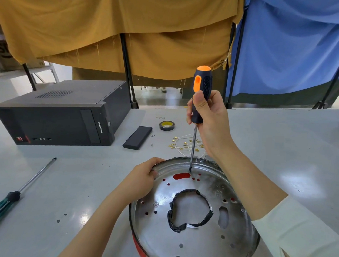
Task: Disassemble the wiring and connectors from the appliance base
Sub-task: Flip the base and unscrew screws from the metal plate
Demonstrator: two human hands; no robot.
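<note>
From my seat, the appliance base [195,218] runs off the bottom edge, so I cannot see its near rim, and my right hand [210,118] covers the middle of the orange-and-black screwdriver [201,94] handle. The green-handled screwdriver [9,200] is cut by the left edge. The wires with brass connectors [183,144] are too small to count.

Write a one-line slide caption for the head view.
Right hand drives an orange-black screwdriver into the metal appliance base while the left hand grips its rim.
</note>
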